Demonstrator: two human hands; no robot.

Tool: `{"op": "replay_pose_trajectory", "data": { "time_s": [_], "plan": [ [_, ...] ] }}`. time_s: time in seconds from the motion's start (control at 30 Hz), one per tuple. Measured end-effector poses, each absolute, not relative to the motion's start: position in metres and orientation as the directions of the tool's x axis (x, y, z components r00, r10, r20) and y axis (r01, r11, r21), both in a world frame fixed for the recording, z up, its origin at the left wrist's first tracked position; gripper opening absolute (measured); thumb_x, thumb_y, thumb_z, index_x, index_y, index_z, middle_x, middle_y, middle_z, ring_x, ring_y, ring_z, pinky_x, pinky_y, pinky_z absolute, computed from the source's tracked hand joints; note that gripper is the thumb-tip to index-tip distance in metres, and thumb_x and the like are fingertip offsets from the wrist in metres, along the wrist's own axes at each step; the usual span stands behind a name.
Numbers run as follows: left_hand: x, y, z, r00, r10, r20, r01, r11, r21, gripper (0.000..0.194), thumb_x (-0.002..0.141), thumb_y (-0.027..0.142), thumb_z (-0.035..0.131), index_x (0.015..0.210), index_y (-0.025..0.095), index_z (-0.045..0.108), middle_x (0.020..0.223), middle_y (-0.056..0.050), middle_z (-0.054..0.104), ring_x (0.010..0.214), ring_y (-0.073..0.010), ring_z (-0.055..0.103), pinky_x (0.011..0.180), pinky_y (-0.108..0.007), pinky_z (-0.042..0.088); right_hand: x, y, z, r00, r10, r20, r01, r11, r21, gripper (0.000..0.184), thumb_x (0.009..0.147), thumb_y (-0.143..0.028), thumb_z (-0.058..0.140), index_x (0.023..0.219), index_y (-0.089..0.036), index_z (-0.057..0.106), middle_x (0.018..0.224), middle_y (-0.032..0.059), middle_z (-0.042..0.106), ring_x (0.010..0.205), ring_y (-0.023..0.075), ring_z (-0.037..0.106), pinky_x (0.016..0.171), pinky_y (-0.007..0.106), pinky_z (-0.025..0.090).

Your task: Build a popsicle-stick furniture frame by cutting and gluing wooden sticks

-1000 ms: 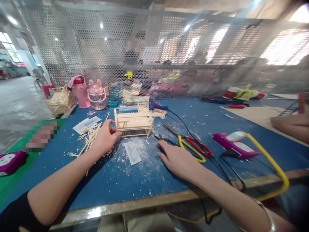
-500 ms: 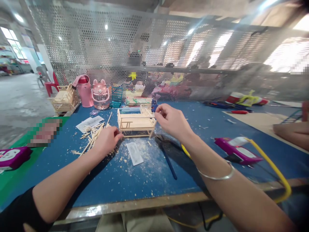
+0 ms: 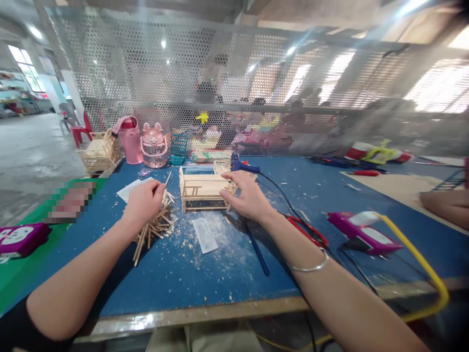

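A miniature wooden bed (image 3: 201, 188) made of thin sticks stands upright on the blue table. My right hand (image 3: 251, 196) is at its right end, thumb against the front and fingers over the top rail, gripping it. My left hand (image 3: 143, 203) hovers over a loose pile of wooden sticks (image 3: 152, 232), left of the bed. Its fingers are curled closed near the stick tips; what they hold, if anything, is hidden. Directly before the bed lies a small white paper packet (image 3: 204, 235). A dark blue tool handle (image 3: 258, 252) points toward me beside my right forearm.
A blue glue gun (image 3: 242, 164) lies behind my right hand, its cord trailing right. Red-handled pliers (image 3: 308, 231) are by my forearm. Pink bottles (image 3: 130, 142) and another wooden model (image 3: 99, 152) stand at back left. A purple device (image 3: 362, 234) sits right, near a co-worker's arm (image 3: 445, 208).
My left hand has left the bed's front corner and moved left and up over the sticks, which now lie shifted. My right hand has come lower and left onto the bed's right end.
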State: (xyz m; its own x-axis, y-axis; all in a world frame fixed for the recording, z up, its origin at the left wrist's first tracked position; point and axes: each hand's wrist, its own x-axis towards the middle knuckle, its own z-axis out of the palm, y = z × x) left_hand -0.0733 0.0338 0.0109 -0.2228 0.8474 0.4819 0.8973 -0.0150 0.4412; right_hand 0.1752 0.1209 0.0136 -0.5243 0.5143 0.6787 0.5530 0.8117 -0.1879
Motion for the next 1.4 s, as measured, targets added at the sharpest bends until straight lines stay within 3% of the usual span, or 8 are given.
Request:
{"op": "replay_pose_trajectory", "data": {
  "time_s": [0.13, 0.33, 0.43, 0.53, 0.73, 1.1, 1.27, 1.4],
  "plan": [
    [-0.09, 0.04, 0.01, -0.399, 0.734, 0.549, 0.788, -0.03, 0.615, 0.026, 0.078, 0.035, 0.045, 0.065, 0.018, 0.059, 0.06, -0.001, 0.06, 0.058, -0.0147, 0.053, 0.059, -0.026, 0.037, 0.177, 0.123, 0.012, -0.479, 0.537, 0.694, 0.538, 0.805, -0.252, 0.033, 0.073, -0.024, 0.053, 0.104, -0.016, 0.054, 0.103, 0.0104, 0.061, 0.095, 0.0231, 0.056, 0.085, 0.039, 0.043],
    [-0.093, 0.053, 0.007, -0.596, 0.784, 0.172, 0.018, -0.201, 0.979, 0.023, 0.077, 0.038, 0.044, 0.075, 0.017, 0.05, 0.08, -0.005, 0.064, 0.058, -0.0109, 0.058, 0.058, -0.026, 0.047, 0.176, 0.124, 0.011, -0.469, 0.554, 0.688, 0.548, 0.793, -0.266, 0.026, 0.075, -0.027, 0.053, 0.098, -0.016, 0.057, 0.099, 0.0101, 0.063, 0.095, 0.0234, 0.056, 0.085, 0.039, 0.042],
    [-0.073, 0.049, 0.0, -0.337, 0.92, 0.202, 0.32, -0.09, 0.943, 0.041, 0.072, 0.05, 0.052, 0.096, 0.017, 0.05, 0.097, -0.01, 0.064, 0.062, -0.0143, 0.061, 0.057, -0.029, 0.048, 0.174, 0.123, 0.011, -0.488, 0.547, 0.681, 0.55, 0.798, -0.247, 0.026, 0.074, -0.026, 0.054, 0.097, -0.016, 0.058, 0.098, 0.0101, 0.063, 0.095, 0.0237, 0.056, 0.086, 0.039, 0.041],
    [-0.049, 0.042, -0.004, -0.169, 0.947, 0.272, 0.851, 0.002, 0.525, 0.057, 0.067, 0.06, 0.056, 0.1, 0.013, 0.057, 0.086, -0.014, 0.067, 0.074, -0.0253, 0.063, 0.066, -0.036, 0.047, 0.172, 0.123, 0.011, -0.49, 0.541, 0.684, 0.554, 0.799, -0.235, 0.027, 0.071, -0.023, 0.056, 0.097, -0.016, 0.059, 0.099, 0.0098, 0.063, 0.095, 0.0235, 0.056, 0.087, 0.039, 0.041],
    [-0.027, 0.041, 0.0, -0.084, 0.961, 0.264, 0.996, 0.073, 0.052, 0.052, 0.085, 0.052, 0.034, 0.081, 0.013, 0.067, 0.079, -0.017, 0.069, 0.075, -0.0298, 0.065, 0.064, -0.036, 0.046, 0.171, 0.121, 0.01, -0.476, 0.541, 0.694, 0.553, 0.797, -0.243, 0.026, 0.071, -0.021, 0.055, 0.096, -0.018, 0.059, 0.098, 0.0086, 0.064, 0.095, 0.023, 0.056, 0.088, 0.039, 0.04],
    [-0.036, 0.029, -0.001, -0.002, 0.962, 0.274, 0.997, -0.021, 0.08, 0.054, 0.091, 0.039, 0.021, 0.069, 0.017, 0.065, 0.07, -0.012, 0.068, 0.068, -0.0235, 0.064, 0.06, -0.031, 0.043, 0.168, 0.12, 0.008, -0.46, 0.554, 0.693, 0.562, 0.787, -0.256, 0.027, 0.071, -0.021, 0.054, 0.097, -0.017, 0.059, 0.097, 0.0089, 0.064, 0.095, 0.0237, 0.055, 0.089, 0.039, 0.04],
    [-0.045, 0.015, 0.007, -0.088, 0.66, 0.746, 0.89, -0.285, 0.356, 0.04, 0.088, 0.035, 0.028, 0.066, 0.018, 0.056, 0.059, -0.004, 0.059, 0.059, -0.0156, 0.055, 0.059, -0.027, 0.042, 0.169, 0.12, 0.008, -0.48, 0.553, 0.681, 0.553, 0.794, -0.255, 0.028, 0.071, -0.021, 0.054, 0.098, -0.015, 0.058, 0.098, 0.0101, 0.063, 0.096, 0.0236, 0.055, 0.089, 0.039, 0.04],
    [-0.05, 0.015, 0.014, -0.359, 0.523, 0.773, 0.666, -0.437, 0.605, 0.028, 0.083, 0.032, 0.038, 0.063, 0.018, 0.054, 0.083, -0.006, 0.063, 0.077, -0.0155, 0.057, 0.069, -0.026, 0.045, 0.17, 0.119, 0.009, -0.489, 0.558, 0.671, 0.547, 0.795, -0.262, 0.028, 0.072, -0.022, 0.054, 0.098, -0.016, 0.058, 0.098, 0.0096, 0.063, 0.097, 0.0235, 0.055, 0.09, 0.039, 0.039]
  ]
}}
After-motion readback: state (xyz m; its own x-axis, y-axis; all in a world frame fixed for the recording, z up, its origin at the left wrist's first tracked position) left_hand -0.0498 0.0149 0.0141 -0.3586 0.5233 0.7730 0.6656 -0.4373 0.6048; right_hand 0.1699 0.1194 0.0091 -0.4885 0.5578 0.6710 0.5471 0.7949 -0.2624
